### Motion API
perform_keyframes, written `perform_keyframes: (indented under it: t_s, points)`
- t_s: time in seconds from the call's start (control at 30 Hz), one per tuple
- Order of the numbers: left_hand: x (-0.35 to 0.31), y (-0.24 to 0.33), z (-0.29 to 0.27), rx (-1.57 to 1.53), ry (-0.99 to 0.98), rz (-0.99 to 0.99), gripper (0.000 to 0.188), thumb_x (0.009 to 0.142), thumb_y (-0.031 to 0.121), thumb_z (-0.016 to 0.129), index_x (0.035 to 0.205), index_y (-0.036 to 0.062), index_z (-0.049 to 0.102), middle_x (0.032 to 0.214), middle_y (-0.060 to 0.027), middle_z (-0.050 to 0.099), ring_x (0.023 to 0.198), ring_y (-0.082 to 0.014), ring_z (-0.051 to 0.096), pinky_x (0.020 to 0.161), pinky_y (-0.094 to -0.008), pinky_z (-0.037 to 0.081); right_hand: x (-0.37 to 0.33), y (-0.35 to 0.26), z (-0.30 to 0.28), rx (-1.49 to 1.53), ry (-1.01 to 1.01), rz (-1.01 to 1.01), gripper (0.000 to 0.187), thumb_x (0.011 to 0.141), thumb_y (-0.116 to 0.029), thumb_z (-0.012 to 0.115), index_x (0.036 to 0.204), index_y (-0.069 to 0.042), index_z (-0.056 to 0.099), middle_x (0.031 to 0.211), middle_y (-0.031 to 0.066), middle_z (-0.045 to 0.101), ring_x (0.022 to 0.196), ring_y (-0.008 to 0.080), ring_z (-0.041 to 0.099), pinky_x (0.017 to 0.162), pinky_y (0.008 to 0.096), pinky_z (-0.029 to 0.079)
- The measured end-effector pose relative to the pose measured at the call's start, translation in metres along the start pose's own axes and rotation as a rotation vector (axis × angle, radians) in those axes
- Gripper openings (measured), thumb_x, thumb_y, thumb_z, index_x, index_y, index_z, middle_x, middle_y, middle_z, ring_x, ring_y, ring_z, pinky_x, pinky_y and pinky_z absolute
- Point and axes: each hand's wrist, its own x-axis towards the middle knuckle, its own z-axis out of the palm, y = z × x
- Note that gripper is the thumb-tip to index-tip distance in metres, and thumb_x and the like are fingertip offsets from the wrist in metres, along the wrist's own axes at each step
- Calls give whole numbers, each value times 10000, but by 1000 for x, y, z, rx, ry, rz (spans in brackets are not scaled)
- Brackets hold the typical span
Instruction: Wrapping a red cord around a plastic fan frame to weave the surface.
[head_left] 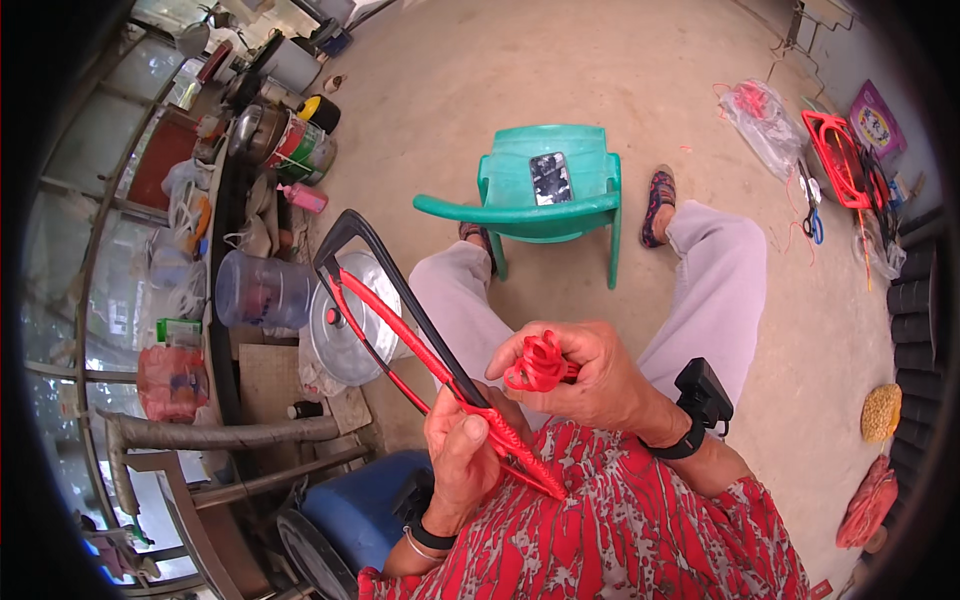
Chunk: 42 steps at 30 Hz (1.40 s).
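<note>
My left hand (pixel 462 462) is closed around a black loop-shaped frame (pixel 412 303), its thumb pressed on the near part. Red cord or strip wraps the near end of the frame tightly, and a red length runs along one side toward the far corner. In my right hand (pixel 605 380) is a looped bundle of red cord (pixel 540 362), gripped between thumb and fingers just right of the frame. The near end of the frame rests close to my red patterned shirt. The fingers of the left hand are partly hidden behind the frame.
A green plastic chair (pixel 550 222) with a phone (pixel 550 178) on its seat stands ahead. To the left are a round metal lid (pixel 352 335), a large clear water bottle (pixel 262 288) and a blue barrel (pixel 365 510). A red frame (pixel 835 160) and scissors (pixel 815 222) lie at right.
</note>
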Motion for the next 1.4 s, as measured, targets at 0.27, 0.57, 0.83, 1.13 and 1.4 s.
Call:
perform_keyframes:
  t_s: [0.27, 0.57, 0.83, 1.13, 1.4]
  points:
    - [-2, -1, -4, 121, 144, -22, 322, 912, 297, 539, 1022, 14, 430, 922, -176, 590, 645, -245, 628, 494, -357, 558, 7, 8, -5, -169, -96, -250, 229, 750, -71, 734, 968, -46, 666, 853, 68, 700, 751, 162, 680, 686, 257, 516]
    - [2, 1, -4, 62, 119, -92, 302, 940, 270, 526, 1029, -1, 426, 880, -170, 592, 612, -214, 615, 469, -317, 538, 14, 4, -12, -275, -149, -466, 255, 684, -16, 730, 924, -42, 648, 794, 85, 663, 688, 251, 652, 603, 305, 503]
    - [4, 3, 1, 36, 109, -143, 282, 936, 256, 553, 1022, 3, 463, 902, -148, 596, 597, -146, 581, 438, -241, 456, 17, 4, -9, -270, -142, -492, 271, 624, -74, 788, 835, -55, 619, 702, 52, 620, 586, 221, 608, 521, 294, 452]
    - [4, 2, 3, 41, 101, -154, 311, 950, 262, 530, 1077, -16, 472, 881, -148, 602, 524, -136, 521, 415, -255, 408, 12, 14, -16, -73, -172, -250, 250, 686, -92, 792, 854, -57, 610, 738, 30, 644, 641, 118, 611, 600, 243, 467]
    - [6, -1, -3, 39, 40, -195, 367, 948, 275, 531, 1141, -28, 454, 868, -149, 598, 495, -135, 505, 405, -253, 397, 17, -1, -25, -158, -263, -251, 243, 693, -96, 786, 854, -53, 610, 735, 30, 632, 633, 131, 602, 597, 254, 463]
